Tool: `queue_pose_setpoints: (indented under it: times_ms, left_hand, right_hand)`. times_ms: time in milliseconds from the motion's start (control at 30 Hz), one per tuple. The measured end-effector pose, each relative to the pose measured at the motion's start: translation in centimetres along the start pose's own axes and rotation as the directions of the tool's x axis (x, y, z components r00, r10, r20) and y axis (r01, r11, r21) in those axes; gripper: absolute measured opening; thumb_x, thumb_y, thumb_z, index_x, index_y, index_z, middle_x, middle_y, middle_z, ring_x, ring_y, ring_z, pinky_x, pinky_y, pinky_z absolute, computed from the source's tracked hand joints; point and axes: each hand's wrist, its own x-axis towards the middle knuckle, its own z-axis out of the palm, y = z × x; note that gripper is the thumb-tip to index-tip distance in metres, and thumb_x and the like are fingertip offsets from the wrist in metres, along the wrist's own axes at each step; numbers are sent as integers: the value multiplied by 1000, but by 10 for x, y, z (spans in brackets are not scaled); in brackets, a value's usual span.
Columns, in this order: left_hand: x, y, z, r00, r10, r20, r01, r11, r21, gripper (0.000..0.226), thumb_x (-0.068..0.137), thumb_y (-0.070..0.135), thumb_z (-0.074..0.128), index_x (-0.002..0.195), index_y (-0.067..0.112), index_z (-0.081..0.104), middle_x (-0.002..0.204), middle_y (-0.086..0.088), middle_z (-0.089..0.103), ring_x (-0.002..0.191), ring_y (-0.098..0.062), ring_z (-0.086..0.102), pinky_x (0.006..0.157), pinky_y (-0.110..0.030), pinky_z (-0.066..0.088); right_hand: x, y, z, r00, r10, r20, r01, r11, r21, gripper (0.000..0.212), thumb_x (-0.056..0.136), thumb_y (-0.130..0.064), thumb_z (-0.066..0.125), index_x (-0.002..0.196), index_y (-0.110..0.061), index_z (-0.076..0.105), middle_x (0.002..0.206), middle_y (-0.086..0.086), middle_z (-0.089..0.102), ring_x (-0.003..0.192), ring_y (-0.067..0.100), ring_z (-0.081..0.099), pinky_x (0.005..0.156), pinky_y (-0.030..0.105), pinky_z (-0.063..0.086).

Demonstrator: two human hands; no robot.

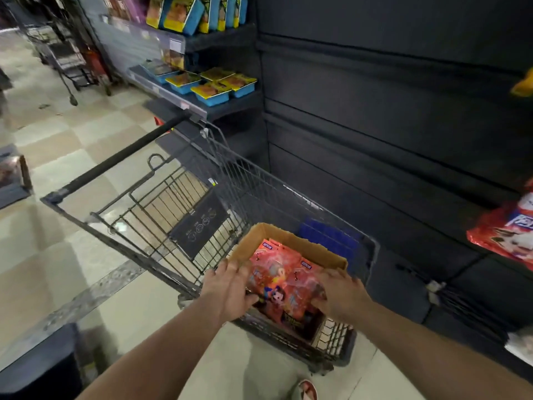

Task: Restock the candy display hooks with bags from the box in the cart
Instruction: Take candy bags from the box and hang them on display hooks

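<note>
Orange candy bags (281, 281) are lying in the cardboard box (288, 242); left hand (230, 287) and right hand (341, 295) are clasping their side edges, the cart (259, 180) wire hemming the box closely.

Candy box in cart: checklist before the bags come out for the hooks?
1. Left hand on the candy bags: ok, at the stack's left edge.
2. Right hand on the bags: ok, at the right edge.
3. Fingers closed round the stack: cannot tell.
4. Cardboard box open on top: ok.
5. Box sitting inside the cart basket: ok.
6. Free hook on the display: cannot tell, only a red bag shows at the right edge.
</note>
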Motion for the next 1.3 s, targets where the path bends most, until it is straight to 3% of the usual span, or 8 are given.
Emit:
queue_pose_setpoints:
  times_ms: [133, 400, 567, 767, 900, 1133, 1300]
  left_hand:
    - [40, 8, -4, 997, 10, 81, -13, 999, 38, 82, 91, 56, 45, 154, 19, 7, 158, -9, 17, 145, -32, 17, 117, -48, 21]
    - [89, 11, 4, 984, 18, 178, -25, 999, 38, 87, 89, 58, 48, 153, 16, 9, 159, -12, 19, 147, -33, 15, 118, -48, 17]
    - [118, 11, 20, 969, 71, 238, -81, 996, 30, 87, 85, 60, 49, 153, 23, 10, 157, -5, 24, 143, -30, 23, 114, -51, 26]
    - [150, 12, 35, 936, 176, 306, -205, 977, 64, 84, 88, 57, 51, 153, 22, 11, 156, -6, 24, 142, -27, 24, 115, -46, 26]
    - [183, 3, 48, 898, 229, 377, -256, 966, 23, 85, 89, 54, 53, 154, 23, 8, 160, -6, 12, 147, -29, 12, 118, -48, 17]
    - [251, -24, 85, 868, 256, 426, -249, 966, -73, 82, 87, 52, 57, 152, 26, 15, 159, -4, 19, 145, -31, 19, 115, -46, 28]
    - [289, -41, 118, 862, 223, 454, -187, 975, -123, 82, 86, 54, 58, 151, 26, 19, 153, -8, 30, 141, -31, 25, 113, -45, 31]
  right_hand:
    - [34, 16, -4, 999, 6, 54, -7, 999, 31, 63, 91, -48, 47, 147, -32, 23, 152, 1, 31, 140, 25, 27, 115, 48, 19]
    - [65, 36, 9, 992, 54, 113, -67, 991, 115, 63, 94, -47, 41, 151, -30, 18, 156, 2, 25, 143, 26, 21, 113, 47, 23]
    - [72, 42, 21, 981, 97, 168, -122, 982, 147, 66, 95, -45, 42, 152, -27, 14, 160, 3, 17, 147, 26, 12, 114, 48, 19]
    - [86, 43, 42, 947, 189, 260, -237, 957, 167, 74, 91, -41, 50, 152, -26, 13, 157, 4, 23, 144, 28, 21, 115, 44, 24]
    - [102, 33, 61, 911, 267, 313, -342, 914, 217, 78, 91, -40, 49, 153, -24, 5, 156, 5, 24, 143, 28, 24, 116, 44, 27]
    - [149, 15, 99, 855, 370, 363, -492, 801, 342, 67, 91, -34, 53, 149, -18, 23, 151, 8, 33, 134, 30, 39, 104, 42, 44]
    - [175, 13, 133, 795, 422, 435, -591, 699, 403, 66, 88, -30, 60, 146, -22, 31, 148, 7, 38, 132, 30, 41, 109, 42, 38]
